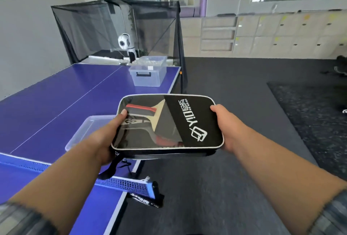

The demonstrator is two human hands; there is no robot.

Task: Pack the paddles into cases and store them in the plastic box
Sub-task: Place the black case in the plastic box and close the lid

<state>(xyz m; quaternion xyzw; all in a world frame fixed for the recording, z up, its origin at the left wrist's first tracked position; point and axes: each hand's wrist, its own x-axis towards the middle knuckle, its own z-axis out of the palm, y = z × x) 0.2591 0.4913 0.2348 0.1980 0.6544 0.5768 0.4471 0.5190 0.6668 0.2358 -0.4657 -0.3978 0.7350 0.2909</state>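
Both hands, left hand (110,137) and right hand (225,127), are clamped on opposite ends of the case (169,124), paddles (150,116) inside; it should be kept level and lowered squarely into the plastic box (148,74) beyond it.

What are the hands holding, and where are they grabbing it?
Both hands hold one black paddle case, flat, by its two short ends: the left hand at the clear-window end, the right hand at the end with white lettering.
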